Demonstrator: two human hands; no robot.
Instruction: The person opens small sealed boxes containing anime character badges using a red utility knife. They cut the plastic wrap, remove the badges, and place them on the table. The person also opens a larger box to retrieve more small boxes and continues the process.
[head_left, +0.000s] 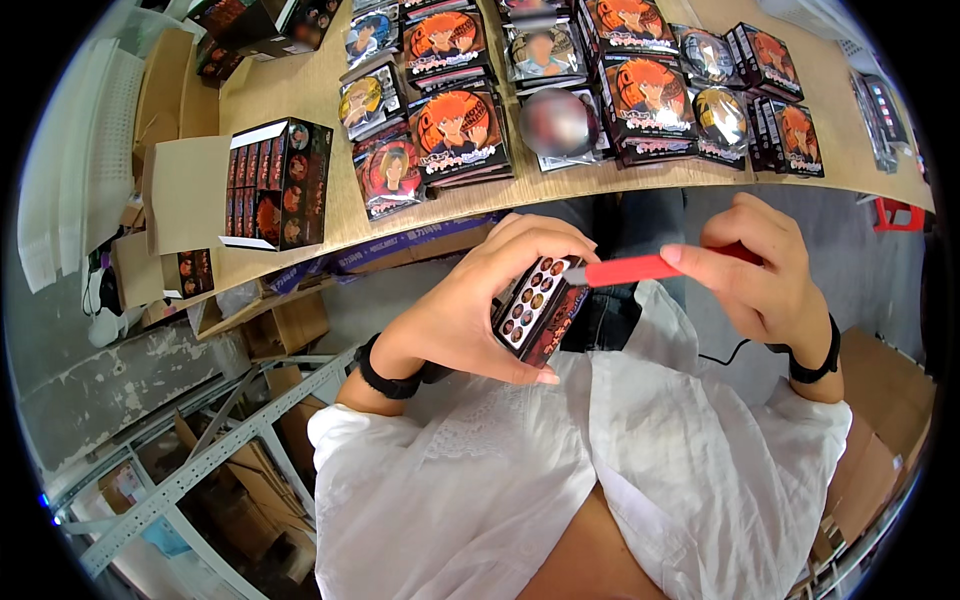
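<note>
In front of my body, my left hand (465, 300) grips a small dark printed box (532, 304). One face of the box bears rows of round pictures on white. My right hand (761, 274) holds a red-handled utility knife (630, 270), thumb along the handle. The grey tip of the knife reaches the upper edge of the box; whether it touches cannot be told. Both hands are below the front edge of the wooden table (442, 206).
Stacks of printed boxes (461, 135) and badges in clear sleeves (390, 172) line the table. To the left stands an opened display carton (277, 184) packed with small boxes. A metal shelf frame (217, 442) holds cardboard at lower left; a cardboard box (870, 427) sits at right.
</note>
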